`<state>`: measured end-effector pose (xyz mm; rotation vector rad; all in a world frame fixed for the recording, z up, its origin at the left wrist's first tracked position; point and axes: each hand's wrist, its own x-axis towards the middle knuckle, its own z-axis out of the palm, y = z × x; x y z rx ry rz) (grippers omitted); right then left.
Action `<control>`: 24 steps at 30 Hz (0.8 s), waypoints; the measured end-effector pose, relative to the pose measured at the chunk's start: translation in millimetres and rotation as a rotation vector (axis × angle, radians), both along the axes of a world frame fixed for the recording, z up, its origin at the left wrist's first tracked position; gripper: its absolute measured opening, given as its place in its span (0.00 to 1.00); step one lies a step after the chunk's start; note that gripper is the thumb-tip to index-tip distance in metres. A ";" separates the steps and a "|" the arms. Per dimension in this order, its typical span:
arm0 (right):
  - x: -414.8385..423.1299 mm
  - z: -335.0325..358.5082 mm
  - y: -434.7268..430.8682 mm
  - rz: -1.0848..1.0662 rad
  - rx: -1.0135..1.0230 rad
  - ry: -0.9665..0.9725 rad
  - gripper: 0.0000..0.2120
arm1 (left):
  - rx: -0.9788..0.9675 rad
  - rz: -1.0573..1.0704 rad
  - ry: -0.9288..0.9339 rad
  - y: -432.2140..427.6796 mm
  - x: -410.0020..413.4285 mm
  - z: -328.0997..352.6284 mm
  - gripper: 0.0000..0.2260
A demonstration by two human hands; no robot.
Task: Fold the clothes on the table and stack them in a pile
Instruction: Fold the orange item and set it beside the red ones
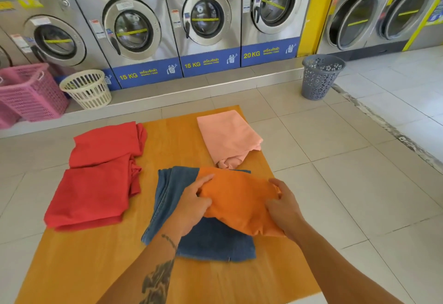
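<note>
An orange garment (239,203), folded small, lies on top of folded blue jeans (211,241) in the middle of the orange-brown table (91,263). My left hand (194,205) grips its left edge and my right hand (282,205) grips its right edge. A red garment (96,179) lies flat on the left side of the table, partly folded. At the far right of the table rests a folded pink garment (227,135), with a crumpled end toward me.
Beyond the table runs a row of front-loading washing machines (134,28) on a raised step. Pink baskets (31,92) and a cream basket (87,89) stand at the left, a grey basket (320,77) at the right. Tiled floor surrounds the table.
</note>
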<state>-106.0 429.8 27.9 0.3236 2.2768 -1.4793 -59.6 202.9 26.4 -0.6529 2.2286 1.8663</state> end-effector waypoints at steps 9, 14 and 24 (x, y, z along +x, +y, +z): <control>23.7 39.5 -121.0 0.270 -0.142 0.110 0.27 | 0.057 0.276 0.135 -114.0 94.4 32.5 0.28; 71.0 35.3 -214.6 0.406 -0.217 0.091 0.27 | 0.063 0.393 0.163 -193.9 171.3 33.2 0.27; 161.7 -38.3 -317.1 0.788 0.242 0.058 0.30 | -0.147 0.322 -0.147 -295.8 274.0 -32.6 0.30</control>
